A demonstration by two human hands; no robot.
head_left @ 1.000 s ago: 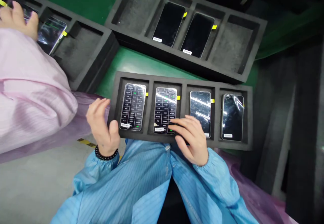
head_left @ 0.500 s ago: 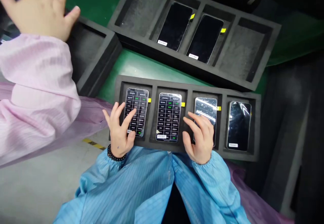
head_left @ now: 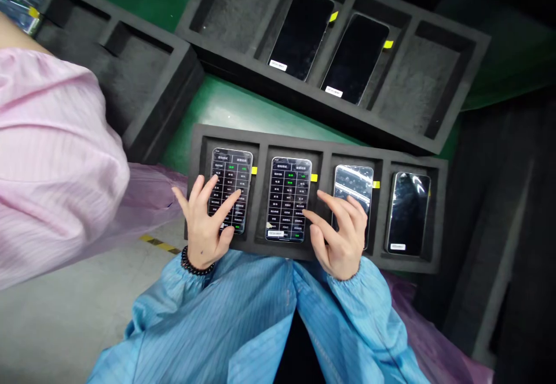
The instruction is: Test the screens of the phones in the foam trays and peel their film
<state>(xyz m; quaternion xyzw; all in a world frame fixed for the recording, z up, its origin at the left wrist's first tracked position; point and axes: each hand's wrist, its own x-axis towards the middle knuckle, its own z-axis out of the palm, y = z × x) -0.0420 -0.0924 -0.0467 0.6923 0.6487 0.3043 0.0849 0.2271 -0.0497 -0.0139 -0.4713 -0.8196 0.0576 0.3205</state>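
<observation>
A black foam tray (head_left: 295, 138) in front of me holds several smartphones in separate compartments. My left hand (head_left: 205, 222) is open over the leftmost smartphone (head_left: 234, 169), its index finger stretched over the lit grid screen. My right hand (head_left: 341, 236) is open, with a fingertip at the right edge of the second smartphone (head_left: 282, 198), which shows a similar lit grid. That hand partly covers the third smartphone (head_left: 354, 181), whose screen is dark with glare. Farthest right lies a dark smartphone (head_left: 408, 213) with a white label. Whether the fingertips touch the glass, I cannot tell.
Behind stands a larger foam tray (head_left: 321, 114) with two dark smartphones (head_left: 302, 33). At left is another foam tray (head_left: 150, 123) with a wrapped item (head_left: 19, 10) in it. A co-worker's pink sleeve (head_left: 56, 158) reaches in from the left. The surface beneath is green (head_left: 234, 103).
My right index finger has moved left to the second smartphone's edge. My left index finger has shifted slightly right over the first screen. The co-worker's hand has moved left out of view.
</observation>
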